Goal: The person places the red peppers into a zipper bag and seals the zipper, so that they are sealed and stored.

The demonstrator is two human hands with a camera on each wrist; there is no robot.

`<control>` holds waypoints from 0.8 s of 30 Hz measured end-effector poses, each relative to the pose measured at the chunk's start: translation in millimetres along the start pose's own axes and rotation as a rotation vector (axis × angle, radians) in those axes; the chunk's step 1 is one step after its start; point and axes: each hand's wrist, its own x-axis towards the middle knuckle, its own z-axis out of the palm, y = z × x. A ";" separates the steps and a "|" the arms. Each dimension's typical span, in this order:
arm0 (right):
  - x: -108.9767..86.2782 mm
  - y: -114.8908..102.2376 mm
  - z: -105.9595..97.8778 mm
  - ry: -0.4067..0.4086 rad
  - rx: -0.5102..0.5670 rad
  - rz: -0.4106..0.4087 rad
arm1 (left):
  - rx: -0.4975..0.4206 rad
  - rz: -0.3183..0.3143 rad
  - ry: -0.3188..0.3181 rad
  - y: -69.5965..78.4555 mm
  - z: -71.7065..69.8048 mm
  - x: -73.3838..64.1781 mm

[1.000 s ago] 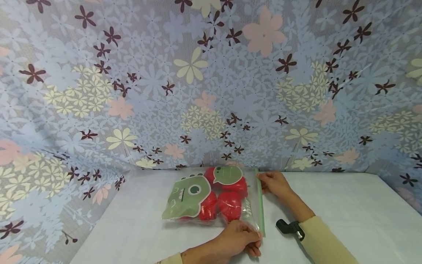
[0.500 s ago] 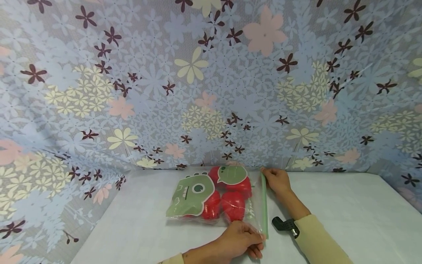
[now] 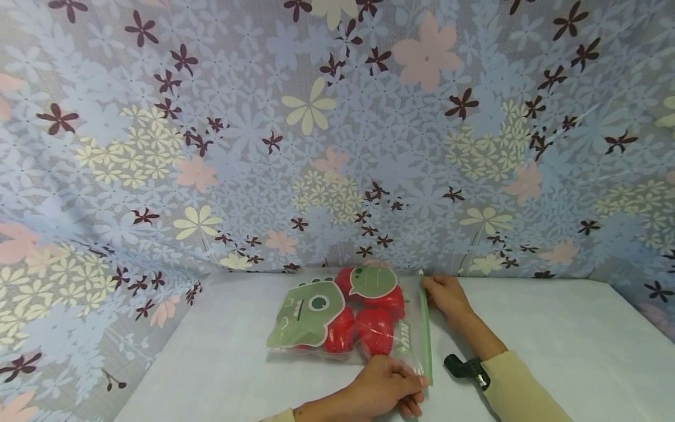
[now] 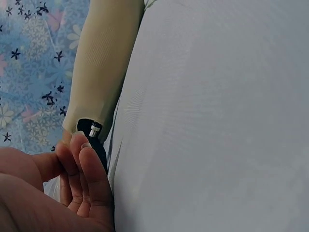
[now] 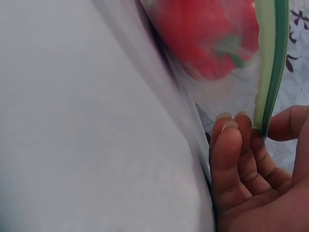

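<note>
A clear zip bag (image 3: 416, 319) printed with a green dinosaur lies flat on the white table, its green zip strip (image 3: 426, 340) on the right side. Several red bell peppers (image 3: 375, 331) are inside; one shows its green stem in the right wrist view. My left hand (image 3: 387, 384) pinches the bag's near right corner between thumb and fingers. At the far end of the strip, my right hand (image 3: 448, 299) pinches the strip (image 5: 270, 72) between thumb and forefinger. In the left wrist view my left hand (image 4: 89, 186) hides most of the corner it grips.
The white tabletop (image 3: 554, 328) extends to both sides of the bag. A flower-patterned cloth (image 3: 337, 146) hangs close behind the table's far edge and along the left. A black wrist mount (image 3: 466, 369) sits at my right sleeve (image 3: 519, 384).
The bag has slid a little to the right along with both hands. Over the last half second my right hand has come slightly nearer along the green strip's far end.
</note>
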 end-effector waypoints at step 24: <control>-48.0 -4.1 -9.9 -0.139 -0.085 -0.052 | 0.319 0.019 -0.338 22.1 -21.0 -17.7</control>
